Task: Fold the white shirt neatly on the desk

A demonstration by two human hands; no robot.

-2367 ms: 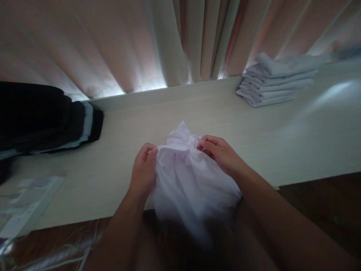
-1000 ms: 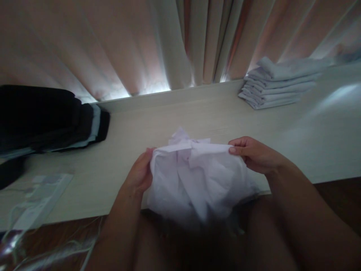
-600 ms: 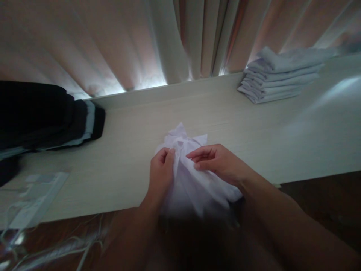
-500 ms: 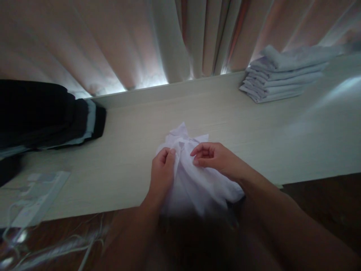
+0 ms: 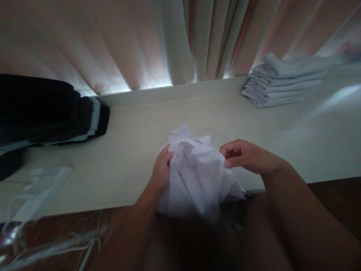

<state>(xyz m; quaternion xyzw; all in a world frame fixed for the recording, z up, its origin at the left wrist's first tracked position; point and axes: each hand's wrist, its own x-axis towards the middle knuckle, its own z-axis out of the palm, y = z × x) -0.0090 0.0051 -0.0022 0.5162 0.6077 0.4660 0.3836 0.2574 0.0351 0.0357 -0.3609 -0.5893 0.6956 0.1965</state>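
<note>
A crumpled white shirt [image 5: 197, 169] lies at the front edge of the pale bench, with pointed, collar-like flaps at its far end and its lower part hanging over the edge, blurred. On its left side, my left hand [image 5: 163, 165] grips the fabric between thumb and fingers. My right hand [image 5: 244, 156] pinches the shirt's right side, its fingers curled and the thumb below. Between the two hands the cloth is spread in loose folds.
A stack of folded white garments [image 5: 284, 84] stands at the back right of the bench [image 5: 135, 150]. Dark folded clothes [image 5: 42, 113] are piled at the left. A white power strip [image 5: 42, 194] sits front left, its cables trailing to the floor. Curtains [image 5: 113, 41] hang behind.
My right hand has moved to the right and now pinches the shirt's edge, drawing the cloth wider. My left hand keeps its hold, shifted slightly. The view has tilted a little.
</note>
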